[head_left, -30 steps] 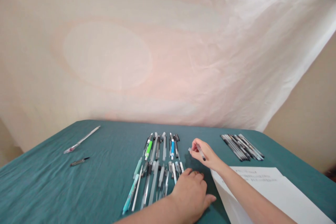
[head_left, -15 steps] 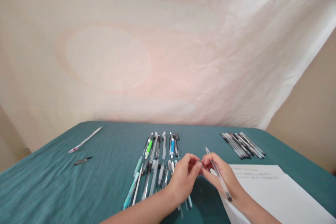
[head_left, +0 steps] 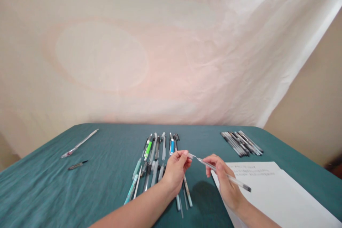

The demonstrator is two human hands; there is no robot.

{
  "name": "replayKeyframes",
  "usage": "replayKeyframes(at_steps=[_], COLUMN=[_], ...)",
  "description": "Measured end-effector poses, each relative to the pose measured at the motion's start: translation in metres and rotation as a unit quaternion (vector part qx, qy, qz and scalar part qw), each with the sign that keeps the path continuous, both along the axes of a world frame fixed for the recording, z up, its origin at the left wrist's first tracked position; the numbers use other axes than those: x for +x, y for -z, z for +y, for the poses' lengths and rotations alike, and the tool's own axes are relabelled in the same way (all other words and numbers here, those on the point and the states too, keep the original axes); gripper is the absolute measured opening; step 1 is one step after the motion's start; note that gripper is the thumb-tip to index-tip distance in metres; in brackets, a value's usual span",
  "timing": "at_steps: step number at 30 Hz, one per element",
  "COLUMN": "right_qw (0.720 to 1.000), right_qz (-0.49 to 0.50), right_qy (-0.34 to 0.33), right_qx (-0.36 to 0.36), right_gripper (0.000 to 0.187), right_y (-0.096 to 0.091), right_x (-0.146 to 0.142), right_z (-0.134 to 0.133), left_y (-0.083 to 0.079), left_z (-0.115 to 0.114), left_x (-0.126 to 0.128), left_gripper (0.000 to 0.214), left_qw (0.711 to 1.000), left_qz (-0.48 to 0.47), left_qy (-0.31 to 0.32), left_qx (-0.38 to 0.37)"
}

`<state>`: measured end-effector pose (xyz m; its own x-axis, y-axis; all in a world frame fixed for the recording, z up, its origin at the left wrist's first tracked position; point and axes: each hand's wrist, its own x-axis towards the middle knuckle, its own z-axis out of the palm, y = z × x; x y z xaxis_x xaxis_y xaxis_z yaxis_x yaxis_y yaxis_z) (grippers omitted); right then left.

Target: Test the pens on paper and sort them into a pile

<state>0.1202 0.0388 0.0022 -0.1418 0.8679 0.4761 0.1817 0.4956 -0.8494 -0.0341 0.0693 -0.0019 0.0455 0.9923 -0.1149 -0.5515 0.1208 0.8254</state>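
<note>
My right hand [head_left: 223, 180] pinches a clear-barrelled pen [head_left: 235, 181], its dark end pointing right and its thin tip pointing left. My left hand [head_left: 176, 171] holds a small clear pen cap [head_left: 190, 155] between thumb and fingers. The pen's tip lies just at the cap's mouth; whether they touch I cannot tell. Below and behind my left hand spreads a group of pens, among them a green pen [head_left: 148, 150], a blue-and-white pen [head_left: 172, 145] and a teal pen [head_left: 131, 189]. My left forearm hides part of this group.
Several pens lie side by side in a row [head_left: 242, 144] at the back right. White paper sheets [head_left: 278, 197] with some writing lie under my right forearm. On the left are a long pale pen-like stick [head_left: 81, 143] and a short dark piece [head_left: 77, 165].
My hands were close together with the pen slanting up over my right hand. Now they are apart, the pen has turned with its tip toward the cap, and the view has shifted slightly.
</note>
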Motion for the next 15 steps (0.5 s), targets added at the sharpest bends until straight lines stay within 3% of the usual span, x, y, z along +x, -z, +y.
replayKeyframes(at_steps=[5, 15], right_qw=[0.998, 0.998], right_qz=[0.025, 0.006], right_qy=[0.022, 0.017], right_qx=[-0.046, -0.06], right_gripper=[0.024, 0.02], right_y=[0.0056, 0.0038], right_x=[-0.0042, -0.0051], right_z=[0.0014, 0.0001], left_y=[-0.0014, -0.0057], left_z=[-0.0024, -0.0091], left_x=[0.0012, 0.0059], left_gripper=[0.026, 0.027], left_qw=[1.0, 0.999], left_qz=[-0.013, -0.015], left_qy=[0.007, 0.037], left_qx=[-0.005, -0.009])
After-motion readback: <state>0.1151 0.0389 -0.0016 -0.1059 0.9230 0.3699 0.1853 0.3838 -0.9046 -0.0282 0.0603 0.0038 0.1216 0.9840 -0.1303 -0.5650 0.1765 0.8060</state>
